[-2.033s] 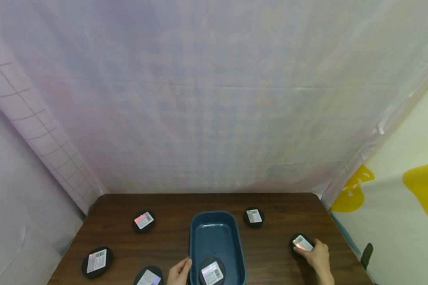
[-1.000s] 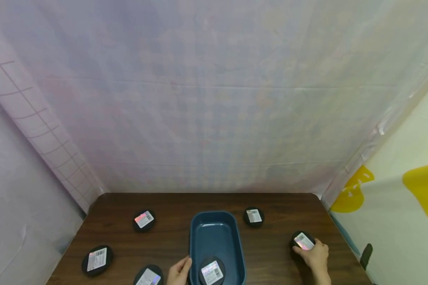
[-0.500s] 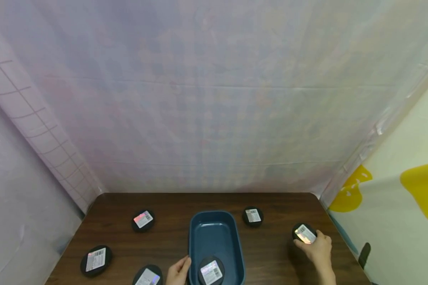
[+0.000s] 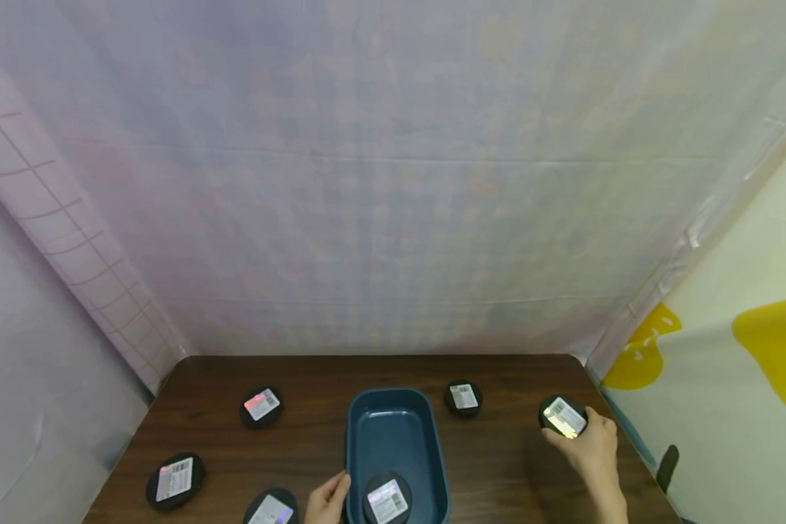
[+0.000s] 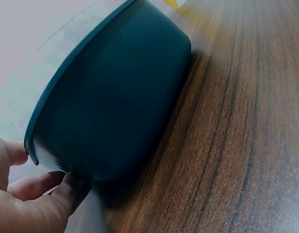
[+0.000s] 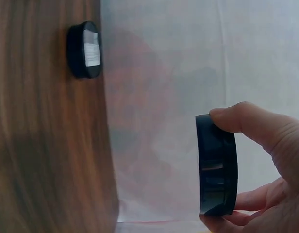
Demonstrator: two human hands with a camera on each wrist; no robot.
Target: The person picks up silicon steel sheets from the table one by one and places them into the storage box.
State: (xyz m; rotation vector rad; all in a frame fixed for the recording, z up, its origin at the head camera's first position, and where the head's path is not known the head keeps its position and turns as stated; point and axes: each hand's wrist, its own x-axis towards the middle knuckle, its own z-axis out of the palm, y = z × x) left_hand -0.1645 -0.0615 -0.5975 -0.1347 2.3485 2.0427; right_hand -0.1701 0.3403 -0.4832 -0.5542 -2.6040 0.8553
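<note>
At the right of the head view, my right hand [image 4: 592, 442] grips a flat, round black container [image 4: 562, 417] with a white barcode label. Thumb and fingers hold it by opposite sides, raised above the table with a shadow below; the right wrist view shows the glossy side of the black container [image 6: 217, 167] against the curtain. My left hand [image 4: 328, 500] holds the near left edge of a blue rectangular tray [image 4: 352, 437], thumb at the rim and fingers under it in the left wrist view. Inside the tray's near end lies another black container [image 4: 388, 498].
More labelled black containers stand on the brown wooden table [image 4: 498, 466]: one at the back right [image 4: 463, 398], and on the left side a back container [image 4: 261, 407], a far-left container [image 4: 175, 481] and a near container [image 4: 271, 508]. A pale curtain [image 4: 393, 218] hangs behind.
My right hand has lifted the black container off the table, moving it up and slightly away with its label tilting. The left hand stays on the tray's edge.
</note>
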